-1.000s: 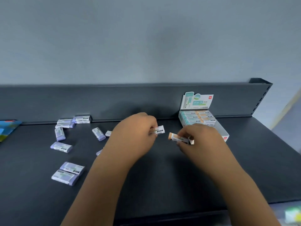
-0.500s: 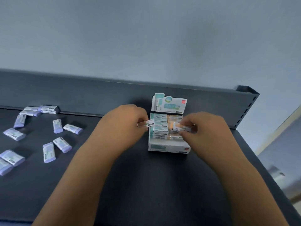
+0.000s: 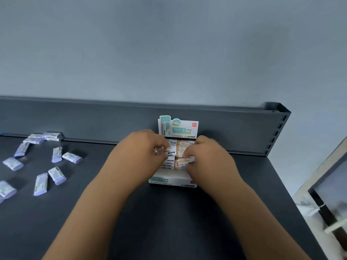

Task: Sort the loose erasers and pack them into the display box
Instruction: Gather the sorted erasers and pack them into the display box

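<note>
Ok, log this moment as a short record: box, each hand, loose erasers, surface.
box: white and teal cardboard display box, header card upright, two columns of erasers inside
left hand: pinches a white-sleeved barcoded eraser over the left column
right hand: pinches an orange-ended eraser over the right column
loose erasers: purple-ended paper-sleeved erasers scattered left of the box
surface: dark grey metal shelf

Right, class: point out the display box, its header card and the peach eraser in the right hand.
display box [image 3: 172, 180]: head view, front wall.
header card [image 3: 179, 129]: head view, printed middle.
peach eraser [image 3: 183, 162]: head view, its sleeve.
</note>
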`<action>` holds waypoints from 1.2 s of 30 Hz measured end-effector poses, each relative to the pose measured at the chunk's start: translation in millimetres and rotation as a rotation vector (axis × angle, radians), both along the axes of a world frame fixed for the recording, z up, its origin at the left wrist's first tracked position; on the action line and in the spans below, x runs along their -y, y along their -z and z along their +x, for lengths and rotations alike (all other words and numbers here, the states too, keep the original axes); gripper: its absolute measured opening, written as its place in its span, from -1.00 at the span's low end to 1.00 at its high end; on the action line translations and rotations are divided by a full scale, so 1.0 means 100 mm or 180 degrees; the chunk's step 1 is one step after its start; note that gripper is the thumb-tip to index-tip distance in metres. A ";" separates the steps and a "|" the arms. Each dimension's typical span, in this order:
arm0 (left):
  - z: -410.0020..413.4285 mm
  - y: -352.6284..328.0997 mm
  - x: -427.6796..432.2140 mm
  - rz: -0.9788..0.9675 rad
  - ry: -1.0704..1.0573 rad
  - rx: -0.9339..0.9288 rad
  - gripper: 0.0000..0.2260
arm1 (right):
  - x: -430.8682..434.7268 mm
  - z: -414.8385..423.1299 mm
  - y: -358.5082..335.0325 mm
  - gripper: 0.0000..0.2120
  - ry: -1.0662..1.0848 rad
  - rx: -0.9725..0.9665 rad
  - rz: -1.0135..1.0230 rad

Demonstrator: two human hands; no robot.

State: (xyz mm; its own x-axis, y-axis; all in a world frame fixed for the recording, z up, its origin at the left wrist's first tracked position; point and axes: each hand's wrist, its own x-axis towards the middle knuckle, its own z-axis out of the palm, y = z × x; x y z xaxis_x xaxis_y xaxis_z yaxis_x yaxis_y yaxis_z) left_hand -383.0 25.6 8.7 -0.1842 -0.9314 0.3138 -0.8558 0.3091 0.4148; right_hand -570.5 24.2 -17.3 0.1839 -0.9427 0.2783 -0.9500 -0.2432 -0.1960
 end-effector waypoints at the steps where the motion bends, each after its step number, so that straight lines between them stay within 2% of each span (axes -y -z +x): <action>1: 0.00 -0.01 0.00 -0.0004 0.0021 -0.0016 -0.81 | 0.01 0.00 0.01 -0.79 0.0018 0.0019 -0.0048; 6: -0.04 -0.03 0.05 -0.0035 0.0087 -0.0050 -0.80 | 0.00 0.02 0.05 -0.85 0.0055 -0.0185 -0.0289; 11: -0.10 0.00 0.09 0.0041 0.0164 0.0003 -0.81 | 0.00 0.04 0.12 -0.90 0.0052 -0.0068 -0.0365; 15: -0.15 0.04 0.13 0.0054 0.0241 0.0172 -0.82 | 0.01 0.00 0.08 -0.90 0.0054 0.0142 -0.0307; 19: -0.27 0.06 0.14 -0.0052 0.0375 0.0284 -0.81 | 0.06 -0.15 0.02 -0.85 0.0206 0.0722 -0.0321; 22: -0.40 0.08 0.17 -0.0168 0.0498 0.0772 -0.79 | 0.06 -0.26 -0.02 -0.79 0.0182 0.0959 -0.0128; 24: -0.44 0.09 0.21 -0.0354 0.0566 0.1112 -0.80 | 0.04 -0.28 -0.03 -0.81 0.0123 0.0913 0.0114; 27: -0.47 0.11 0.23 -0.0536 0.0608 0.1309 -0.83 | 0.04 -0.27 0.01 -0.86 0.0142 0.0647 0.0147; 36: -0.42 0.26 0.27 -0.0795 0.0632 0.1220 -0.87 | 0.01 -0.14 0.07 -0.84 0.0198 0.0151 -0.0177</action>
